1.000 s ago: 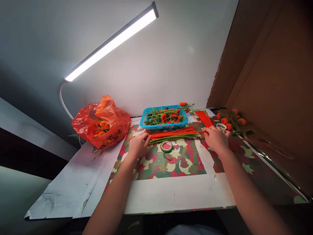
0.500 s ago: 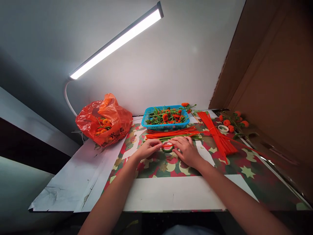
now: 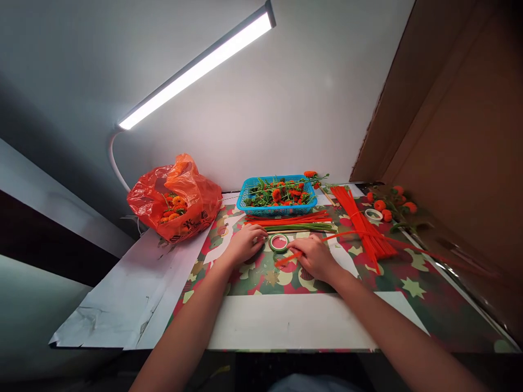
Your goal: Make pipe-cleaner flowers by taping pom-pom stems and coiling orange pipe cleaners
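My right hand pinches an orange pipe cleaner; one end sticks out left of the fingers, and the other runs right toward the orange bundle. My left hand lies on the table, fingers slightly bent and apart, with nothing visible in it. Between both hands sits a roll of green tape, lying flat. Just beyond the fingers are green pipe cleaners, with a row of orange-red pipe cleaners behind them.
A blue basket holds orange pipe-cleaner flowers with green stems. At left stands a red plastic bag with more flowers. To the right are a large orange bundle, a white tape roll and loose flowers. A lamp hangs above.
The orange pipe cleaner that lay across the tape roll between both hands is now in my right hand, lower and to the right. My left hand has drawn back left from the roll.
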{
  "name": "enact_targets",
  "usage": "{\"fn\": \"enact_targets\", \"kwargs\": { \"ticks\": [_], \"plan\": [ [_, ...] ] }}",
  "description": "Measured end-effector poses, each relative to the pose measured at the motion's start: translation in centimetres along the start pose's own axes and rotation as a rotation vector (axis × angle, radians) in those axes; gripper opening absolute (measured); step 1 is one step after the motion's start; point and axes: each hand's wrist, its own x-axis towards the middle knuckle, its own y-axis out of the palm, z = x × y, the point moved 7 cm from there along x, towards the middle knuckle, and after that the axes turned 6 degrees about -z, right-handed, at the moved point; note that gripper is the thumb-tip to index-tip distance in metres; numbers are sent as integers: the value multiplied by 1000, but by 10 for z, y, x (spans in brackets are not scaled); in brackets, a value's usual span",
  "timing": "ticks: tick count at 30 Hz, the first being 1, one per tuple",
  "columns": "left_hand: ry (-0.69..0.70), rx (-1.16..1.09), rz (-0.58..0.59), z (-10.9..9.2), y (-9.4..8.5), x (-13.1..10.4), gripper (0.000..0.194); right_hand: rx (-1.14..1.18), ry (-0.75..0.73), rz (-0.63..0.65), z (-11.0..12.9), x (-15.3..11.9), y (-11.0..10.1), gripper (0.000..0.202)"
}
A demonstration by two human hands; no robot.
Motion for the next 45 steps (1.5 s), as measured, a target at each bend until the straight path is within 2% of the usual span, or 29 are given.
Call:
{"fn": "enact_targets", "kwargs": {
  "ticks": [5, 8, 10, 12, 16, 24, 30, 34, 37, 40, 45],
  "plan": [
    [-33, 142, -43, 9, -2, -1, 22, 15, -13, -6, 5, -1, -6, 17],
    [-59, 220, -52, 11, -1, -2, 22, 17, -31, -5, 10, -2, -10, 33],
    [-52, 248, -53, 8, 2, 0, 24, 29, -41, 6, 11, -2, -9, 34],
    [-29, 253, -61, 2, 6, 4, 24, 30, -47, 23, 11, -1, -6, 25],
    [-14, 255, -85, -7, 13, 13, 18, -2, -27, 67, 9, 1, 2, 35],
    [-124, 240, -116, -3, 7, 8, 13, 28, 18, 60, 6, 1, 3, 36],
    [-351, -126, -274, 11, -4, 1, 16, 109, 25, 41, 6, 1, -2, 38],
    [-596, -589, -353, 21, -2, -6, 18, 137, 21, 22, 5, 1, -5, 35],
    [-696, -817, -355, 22, 3, -8, 26, 129, 24, 2, 4, 1, -5, 30],
    [-746, -970, -354, 24, 9, -8, 32, 89, 19, -56, 4, 0, -8, 38],
    [-852, -1274, -320, 23, 22, -7, 21, 111, 38, -143, 2, 0, -14, 47]
  ]
}}
